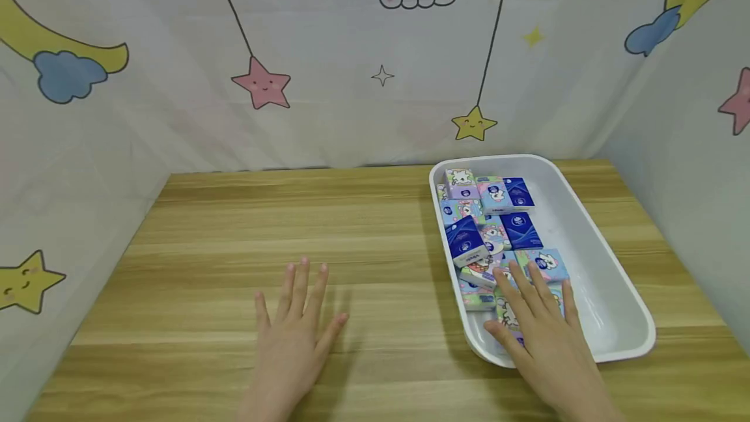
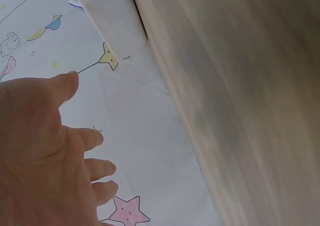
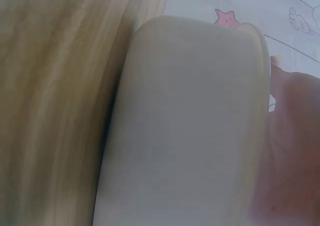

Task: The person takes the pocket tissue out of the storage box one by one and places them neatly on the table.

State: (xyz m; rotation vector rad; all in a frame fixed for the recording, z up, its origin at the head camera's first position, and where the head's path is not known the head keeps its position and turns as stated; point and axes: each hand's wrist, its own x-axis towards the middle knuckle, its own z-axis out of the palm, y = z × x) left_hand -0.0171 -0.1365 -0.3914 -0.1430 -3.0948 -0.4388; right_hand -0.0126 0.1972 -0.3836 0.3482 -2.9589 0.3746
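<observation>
Packets (image 1: 494,234) heaped in white tray (image 1: 612,305), beneath and just beyond right grip (image 1: 545,337). Right grip: fingers straight, spread, nothing held; contact with packets below, cannot tell. Left grip (image 1: 290,340) likewise spread, nothing held, above bench (image 1: 375,233), tray well off to its right. Main risk: hasty reach into loose packets, likely sliding neighbours or catching two at once, with nearest ones half hidden under right grip. Tilted navy packet (image 1: 465,238) ahead-left of right grip, close to tray wall; might tip over rim if nudged. Near rim just below right grip; possible bump and tray shift from low pull-back.
</observation>
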